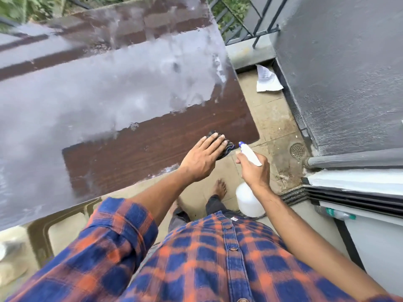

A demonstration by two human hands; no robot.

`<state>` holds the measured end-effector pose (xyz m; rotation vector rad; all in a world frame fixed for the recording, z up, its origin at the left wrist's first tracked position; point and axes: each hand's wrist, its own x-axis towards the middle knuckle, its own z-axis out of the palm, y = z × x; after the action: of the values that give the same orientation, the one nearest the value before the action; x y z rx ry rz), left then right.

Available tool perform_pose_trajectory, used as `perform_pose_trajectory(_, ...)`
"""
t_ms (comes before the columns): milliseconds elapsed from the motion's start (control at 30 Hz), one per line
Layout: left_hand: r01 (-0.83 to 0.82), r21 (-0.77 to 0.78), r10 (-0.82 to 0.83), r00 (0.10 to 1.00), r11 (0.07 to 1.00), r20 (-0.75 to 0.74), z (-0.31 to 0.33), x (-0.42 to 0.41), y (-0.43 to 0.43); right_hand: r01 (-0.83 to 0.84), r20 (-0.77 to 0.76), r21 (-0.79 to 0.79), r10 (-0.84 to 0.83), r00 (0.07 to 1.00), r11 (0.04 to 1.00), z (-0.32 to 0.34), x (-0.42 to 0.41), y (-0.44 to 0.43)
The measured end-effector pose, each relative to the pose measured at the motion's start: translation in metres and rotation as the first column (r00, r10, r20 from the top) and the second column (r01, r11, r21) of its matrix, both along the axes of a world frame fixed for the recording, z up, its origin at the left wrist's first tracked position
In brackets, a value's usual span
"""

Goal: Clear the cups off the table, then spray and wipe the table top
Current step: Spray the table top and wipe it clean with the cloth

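From the head view, the brown wood-grain counter (pixel 130 149) filled the upper left of the frame. A wide pale-grey wet sheen (pixel 87 94) covered most of it. A darker band with the grain showing ran along the near edge and into the near right corner.

The left hand (pixel 202 158) lay palm down at that corner, its fingers straight and close together. They pressed flat on a dark folded cloth (pixel 227 147), which rested on the counter right at the edge. Parts of the cloth showed beyond the fingertips and at the side of the hand.

The right hand (pixel 254 168) was just beside it, off the counter and over the floor. Its fingers were curled round the neck of a white spray bottle (pixel 247 201). The bottle's blue nozzle (pixel 241 144) pointed toward the cloth, and its round body hung below the wrist.

Beneath the hands lay a beige tiled floor (pixel 268 118). On it were a bare foot (pixel 220 189), a round drain (pixel 297 150) and a crumpled white paper (pixel 267 80) against the base of a grey wall (pixel 340 73). A dark metal railing (pixel 250 22) closed the far side, with green leaves behind it. A blue and orange checked shirt (pixel 207 258) filled the bottom of the frame, its left sleeve rolled to the elbow.
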<state>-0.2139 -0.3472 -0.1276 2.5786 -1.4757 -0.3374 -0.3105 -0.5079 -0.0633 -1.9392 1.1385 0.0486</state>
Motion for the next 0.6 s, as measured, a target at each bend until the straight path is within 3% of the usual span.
perform_pose_trajectory(400, -0.412, -0.037, 0.414, 0.909, 0.910, 0.040, -0.002, -0.048, 0.231, -0.157, 0.003, 0.066, 0.158, 0.988, 0.985, -0.002, 0.020, 0.101)
perform_pose_trajectory(600, -0.559, -0.043, 0.560, 0.828, 0.828, 0.030, -0.007, -0.067, 0.281, -0.230, 0.003, 0.081, 0.230, 0.973, 0.970, -0.008, 0.021, 0.112)
